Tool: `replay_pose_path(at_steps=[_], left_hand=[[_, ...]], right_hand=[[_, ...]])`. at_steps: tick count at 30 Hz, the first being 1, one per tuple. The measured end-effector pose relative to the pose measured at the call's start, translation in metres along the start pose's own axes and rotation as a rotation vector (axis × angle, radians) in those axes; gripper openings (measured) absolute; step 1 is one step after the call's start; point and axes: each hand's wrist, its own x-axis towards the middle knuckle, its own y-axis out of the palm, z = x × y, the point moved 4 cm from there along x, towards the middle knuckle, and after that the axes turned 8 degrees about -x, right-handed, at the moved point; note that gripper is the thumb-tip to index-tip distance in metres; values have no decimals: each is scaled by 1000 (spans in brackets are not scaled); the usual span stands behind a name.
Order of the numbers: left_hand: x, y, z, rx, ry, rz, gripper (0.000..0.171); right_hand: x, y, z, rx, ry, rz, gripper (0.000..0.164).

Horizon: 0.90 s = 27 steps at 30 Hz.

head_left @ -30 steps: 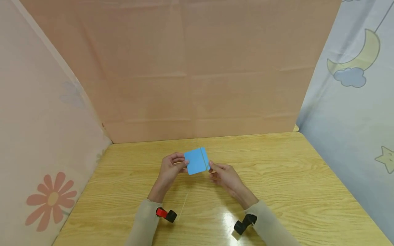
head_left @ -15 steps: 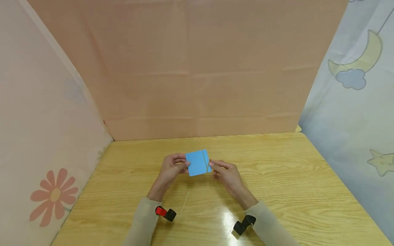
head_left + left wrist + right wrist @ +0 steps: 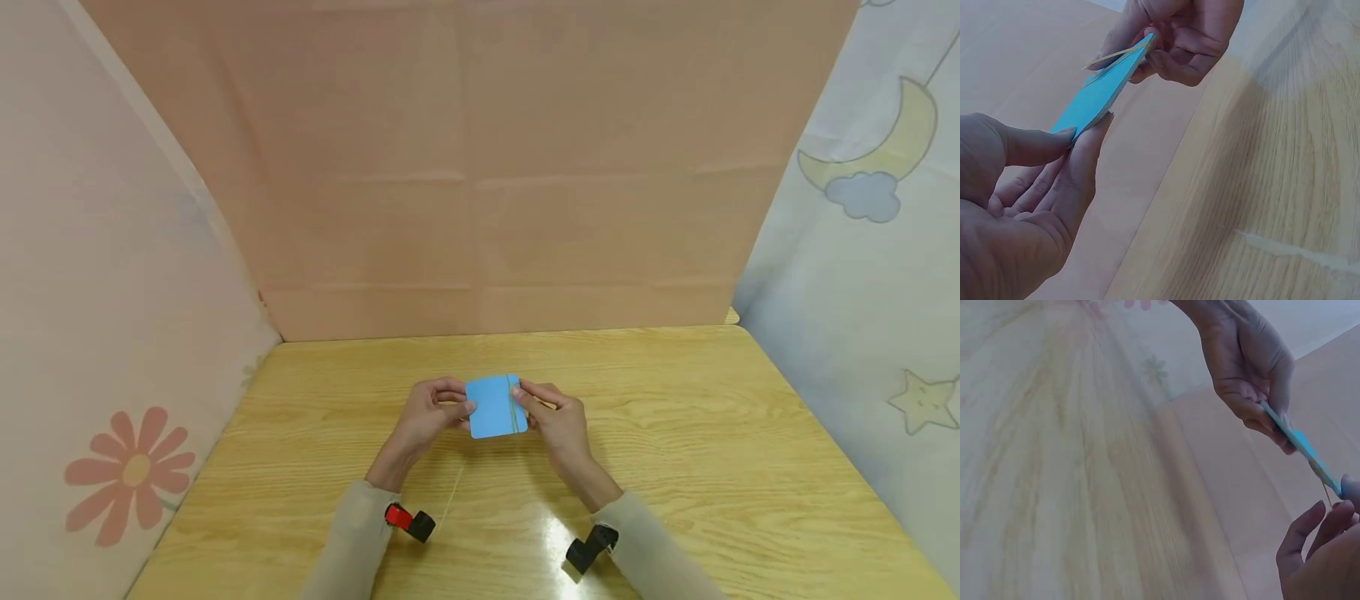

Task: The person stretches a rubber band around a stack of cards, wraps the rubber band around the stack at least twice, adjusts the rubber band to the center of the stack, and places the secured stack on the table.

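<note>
Left hand (image 3: 425, 415): I see it pinching the blue card (image 3: 491, 408), left edge.
Right hand (image 3: 561, 423): pinching card's right edge.
Yellow band (image 3: 513, 417): across card, near right edge.
Table (image 3: 690, 425): below both hands.

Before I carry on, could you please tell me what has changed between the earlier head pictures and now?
The blue square has shifted slightly right and down in the head view and looks less slanted. The right grip now has its thumb over the square's face, beside the band, instead of at its edge. The left grip still pinches the left side.
</note>
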Motion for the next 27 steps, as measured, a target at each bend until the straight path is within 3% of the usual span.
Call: replay_pose_path(at_steps=[6,15,20,27], left_hand=[[0,4,4,30,-31,40,23],[2,-5,-4,42,-16,18,24],[-1,-5,-6,88,-21,69,33],[-1,-6,-7,136,-26,83,34]], right_hand=[[5,-2,2,10,-16,20,41],[5,-1,-2,49,19,87,38],[7,-1,0,58,17,85,38],[8,-4,1,51,25,116,25]])
